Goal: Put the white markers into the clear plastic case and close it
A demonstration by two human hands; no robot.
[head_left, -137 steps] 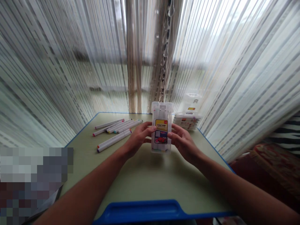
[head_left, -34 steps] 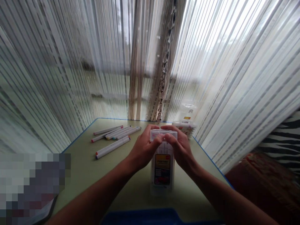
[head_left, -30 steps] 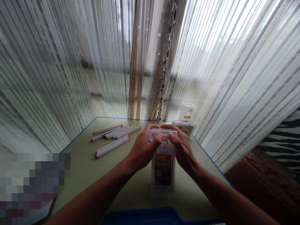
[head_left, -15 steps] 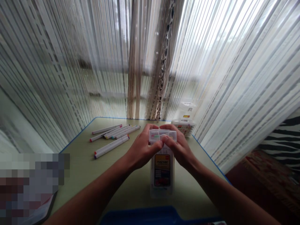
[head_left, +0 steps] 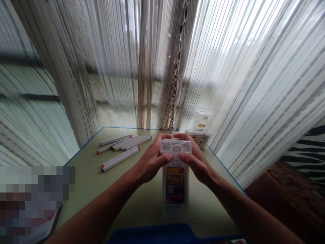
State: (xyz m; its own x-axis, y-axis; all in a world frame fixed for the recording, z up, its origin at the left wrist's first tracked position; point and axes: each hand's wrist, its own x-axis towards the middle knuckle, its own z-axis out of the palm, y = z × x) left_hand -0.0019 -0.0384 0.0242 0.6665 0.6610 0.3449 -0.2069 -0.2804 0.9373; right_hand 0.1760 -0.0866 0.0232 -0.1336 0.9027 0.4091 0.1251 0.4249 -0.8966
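A clear plastic marker case (head_left: pixel 175 184) with a dark label stands upright on the table in front of me. Its translucent lid (head_left: pixel 176 146) sits on top, with a few coloured tips showing through. My left hand (head_left: pixel 153 157) wraps the lid's left side, thumb on the front just below the lid edge. On the opposite side my right hand (head_left: pixel 196 157) does the same, its thumb apart from the left one. The fingers behind the case are partly hidden. Left of my hands, several white markers (head_left: pixel 124 144) lie loose, and two more markers (head_left: pixel 120 159) lie nearer me.
Another clear case (head_left: pixel 201 134) with its lid raised stands at the back right. String curtains (head_left: pixel 116 84) hang behind the pale table (head_left: pixel 83 186). A blue tray-like edge (head_left: pixel 152 234) runs along the front. A pixelated area covers the lower left.
My thumbs have moved apart and down from the middle of the lid to just below its edge, uncovering the latch. The left curtain has shifted.
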